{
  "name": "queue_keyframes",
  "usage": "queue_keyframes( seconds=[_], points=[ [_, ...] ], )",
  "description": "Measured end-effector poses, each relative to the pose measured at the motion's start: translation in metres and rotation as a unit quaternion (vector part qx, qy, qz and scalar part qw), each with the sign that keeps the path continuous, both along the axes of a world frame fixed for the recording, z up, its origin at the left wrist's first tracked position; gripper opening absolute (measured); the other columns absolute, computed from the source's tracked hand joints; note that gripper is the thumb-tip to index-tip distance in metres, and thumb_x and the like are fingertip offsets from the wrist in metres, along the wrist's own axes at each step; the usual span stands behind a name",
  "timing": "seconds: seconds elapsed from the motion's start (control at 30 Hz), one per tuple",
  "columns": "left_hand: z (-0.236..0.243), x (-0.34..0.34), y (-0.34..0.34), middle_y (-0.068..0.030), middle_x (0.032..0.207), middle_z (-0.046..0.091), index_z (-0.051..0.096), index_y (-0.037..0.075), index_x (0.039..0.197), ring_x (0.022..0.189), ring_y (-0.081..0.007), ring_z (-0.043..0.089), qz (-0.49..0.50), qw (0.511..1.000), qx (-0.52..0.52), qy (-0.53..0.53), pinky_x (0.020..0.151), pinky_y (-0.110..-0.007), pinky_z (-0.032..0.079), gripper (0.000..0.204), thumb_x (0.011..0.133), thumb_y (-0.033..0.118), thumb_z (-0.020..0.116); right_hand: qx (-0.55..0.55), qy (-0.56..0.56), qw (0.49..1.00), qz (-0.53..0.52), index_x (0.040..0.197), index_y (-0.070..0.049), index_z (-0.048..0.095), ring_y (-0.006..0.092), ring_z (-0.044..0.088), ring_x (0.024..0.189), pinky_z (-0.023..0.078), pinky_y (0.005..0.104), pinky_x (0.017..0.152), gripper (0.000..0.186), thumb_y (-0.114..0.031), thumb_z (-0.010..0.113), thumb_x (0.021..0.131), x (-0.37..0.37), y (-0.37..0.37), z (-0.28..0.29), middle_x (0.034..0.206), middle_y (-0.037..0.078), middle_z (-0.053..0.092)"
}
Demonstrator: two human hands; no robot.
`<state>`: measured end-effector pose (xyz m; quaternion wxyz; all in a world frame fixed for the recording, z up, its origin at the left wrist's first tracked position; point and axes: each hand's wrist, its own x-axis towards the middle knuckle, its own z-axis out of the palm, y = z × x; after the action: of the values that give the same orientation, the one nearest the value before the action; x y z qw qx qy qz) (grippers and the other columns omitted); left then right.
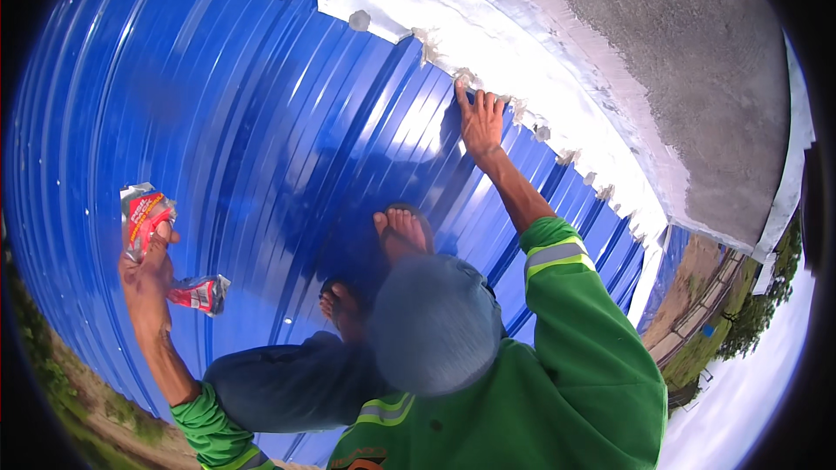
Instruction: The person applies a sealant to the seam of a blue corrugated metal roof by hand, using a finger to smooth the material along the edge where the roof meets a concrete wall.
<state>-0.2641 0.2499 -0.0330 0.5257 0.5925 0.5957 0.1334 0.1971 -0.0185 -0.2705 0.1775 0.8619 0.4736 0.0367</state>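
My left hand (148,265) is closed round a red and silver foil packet (146,219), crumpled at its top. A second red and silver end (202,294) sticks out below the fingers; whether it belongs to the same packet is hidden by the hand. My right hand (482,124) reaches up to the far edge of the blue corrugated metal sheet (287,139). Its fingers are apart, with the index finger stretched out to a lump of grey putty-like sealant (468,78) at the sheet's ribbed edge.
More sealant lumps (359,21) dot the seam along shiny silver flashing (557,78). Beyond it rises a rough grey concrete wall (688,61). My sandalled feet (405,228) and bent denim knee (435,326) are on and over the sheet. Ground and trees (758,313) show far below right.
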Motion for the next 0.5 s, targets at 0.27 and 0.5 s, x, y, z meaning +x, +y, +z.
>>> queue_keyframes(
  seconds=[0.27,0.5],
  points=[
    [0.003,-0.004,-0.002,0.0112,0.06,0.043,0.066,0.008,0.094,0.05,0.001,0.027,0.005,1.0,0.005,0.017,0.047,-0.022,0.015,0.02,0.094,0.028,0.068,0.048,0.023,0.998,-0.03,0.15,-0.012,0.034,0.0335,0.046,0.106,0.033,0.0468,0.093,0.07,-0.011,0.056,0.084,0.006,-0.019,0.002,0.114,0.017,0.052],
    [0.008,0.005,-0.004,0.0116,0.061,0.043,0.066,0.008,0.092,0.05,0.0015,0.027,-0.008,1.0,0.013,0.005,0.046,-0.022,0.015,0.02,0.094,0.027,0.068,0.119,0.146,0.973,-0.133,0.152,-0.016,0.03,0.0347,0.046,0.099,0.035,0.047,0.086,0.086,-0.011,0.061,0.072,-0.009,-0.004,-0.017,0.107,0.018,0.05]
  ],
)
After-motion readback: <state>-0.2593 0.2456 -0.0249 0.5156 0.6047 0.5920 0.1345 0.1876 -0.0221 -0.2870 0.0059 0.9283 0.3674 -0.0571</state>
